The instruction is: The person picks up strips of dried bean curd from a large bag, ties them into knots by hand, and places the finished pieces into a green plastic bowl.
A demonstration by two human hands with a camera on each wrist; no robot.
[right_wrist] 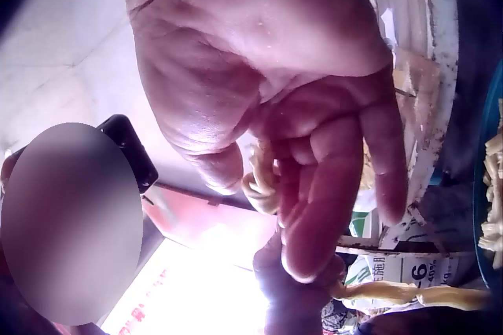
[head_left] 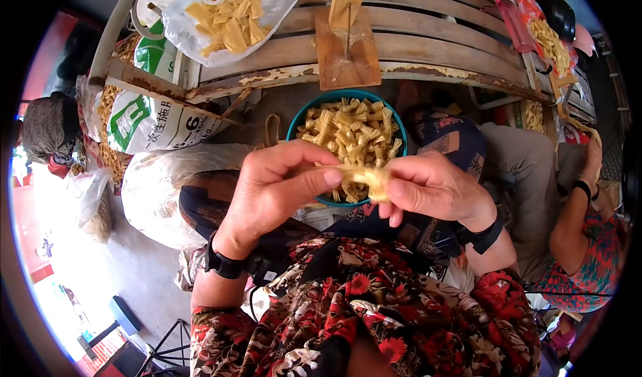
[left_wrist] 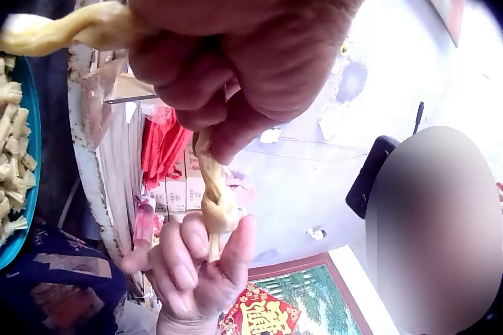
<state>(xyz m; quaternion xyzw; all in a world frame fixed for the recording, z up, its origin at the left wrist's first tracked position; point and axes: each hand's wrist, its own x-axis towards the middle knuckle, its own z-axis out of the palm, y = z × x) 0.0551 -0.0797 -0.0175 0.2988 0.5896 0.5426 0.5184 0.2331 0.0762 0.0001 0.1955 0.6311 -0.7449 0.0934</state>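
At centre, a yellow strip [head_left: 361,175] is pinched thumb-to-finger at nine o'clock by the left hand [head_left: 273,184] and at three by the right hand [head_left: 443,193]; light, even tension likely keeps it neat above the teal basin [head_left: 354,94], worktop [head_left: 428,29] at twelve

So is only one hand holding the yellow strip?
No, in the head view the left hand and right hand both hold the yellow strip.
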